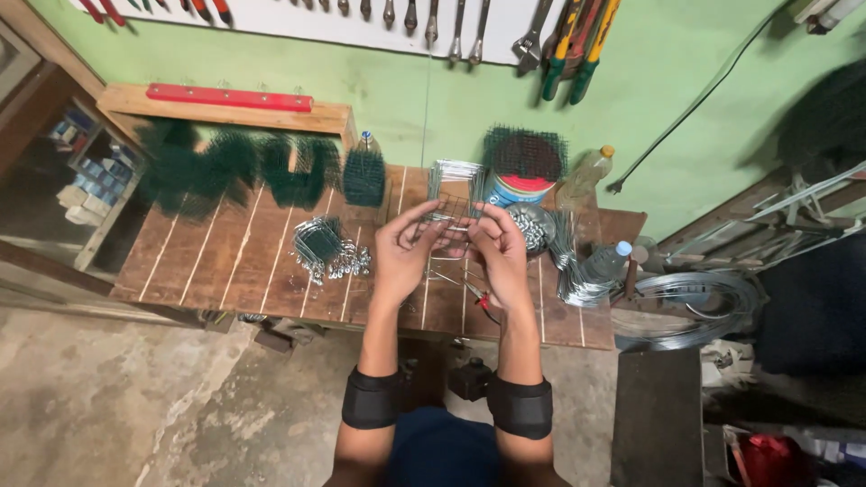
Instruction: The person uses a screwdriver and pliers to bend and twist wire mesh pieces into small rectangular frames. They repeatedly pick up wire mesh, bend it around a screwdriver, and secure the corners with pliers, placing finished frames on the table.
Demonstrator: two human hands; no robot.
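Thin wire frame (448, 215) sits pinched between left hand (403, 252) and right hand (501, 257), fingers closed on it above the table's (225, 261) near edge. Steady, even pressure from both sides would likely keep it square.

Both hands (403, 250) (499, 252) on wire frame (448, 214)

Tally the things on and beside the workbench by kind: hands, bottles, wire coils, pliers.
Hands: 2, left hand and right hand, both on a wire frame
Plastic bottles: 3
Wire coil: 1
Red-handled pliers: 1
Total: 7
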